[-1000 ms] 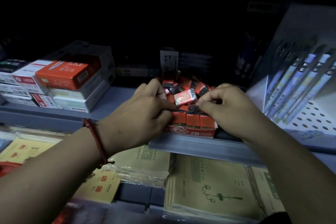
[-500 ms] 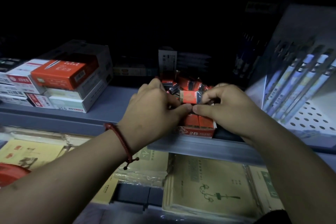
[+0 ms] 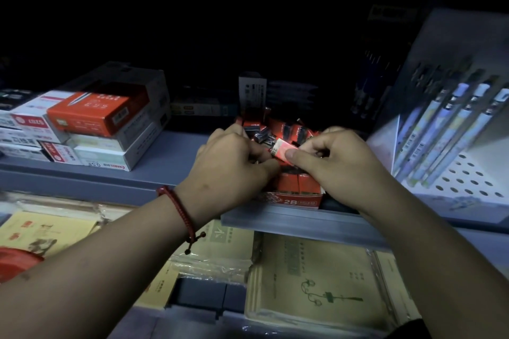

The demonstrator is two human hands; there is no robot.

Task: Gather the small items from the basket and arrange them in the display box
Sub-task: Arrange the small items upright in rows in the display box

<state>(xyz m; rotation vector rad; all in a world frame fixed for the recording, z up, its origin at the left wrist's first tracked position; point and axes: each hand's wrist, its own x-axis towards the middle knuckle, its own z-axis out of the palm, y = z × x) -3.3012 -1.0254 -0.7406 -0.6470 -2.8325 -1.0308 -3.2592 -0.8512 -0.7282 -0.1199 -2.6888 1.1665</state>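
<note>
R hand [image 3: 338, 165] pinches a small, glossy red rectangular pack [image 3: 283, 149] (print unreadable). L hand [image 3: 231, 165] curls into the red cardboard display box [image 3: 292, 200]; grip can't be told.

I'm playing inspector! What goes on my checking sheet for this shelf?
Surface: grey shelf, dimly lit.
Job's things: red display box marked 2B at the shelf's front edge; loose packets heaped inside.
Clutter: stacked boxes on the left.
Hands: right hand pinches one small packet; left hand curls over the box, and what it holds is hidden.
Cables: nothing seen.
Surroundings: pens on the right, notebooks below, darkness above.
</note>
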